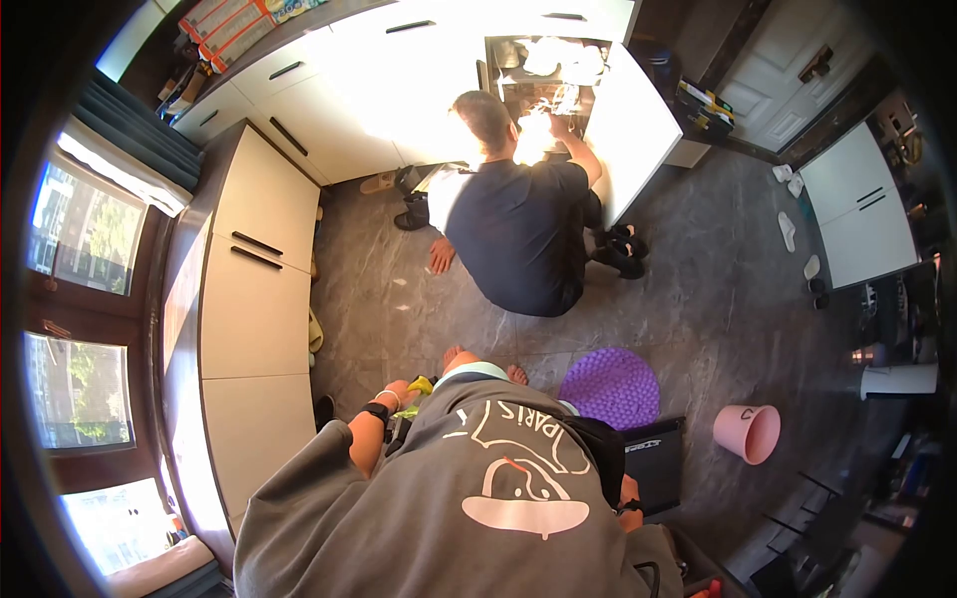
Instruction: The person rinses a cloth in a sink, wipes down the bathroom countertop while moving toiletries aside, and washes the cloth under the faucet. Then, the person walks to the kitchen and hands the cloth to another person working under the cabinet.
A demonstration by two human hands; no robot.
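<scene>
My left hand point(399, 393), with a black watch and a pale bracelet at the wrist, is by my knee. Its fingers are closed on a small yellow-green item point(423, 386) whose kind I cannot make out. Low at my right side, my right hand point(629, 489) is partly hidden by my clothing, and its fingers do not show clearly. It is close to a flat black panel point(655, 462) with pale lettering. A purple bumpy round mat point(610, 388) lies just in front of that panel.
Ahead, a person in a dark shirt point(518, 234) squats at an open white cabinet point(638, 130), one hand on the floor. A pink bucket point(748, 435) stands to the right. White cupboards point(256, 319) line the left; several shoes point(788, 231) lie at the far right.
</scene>
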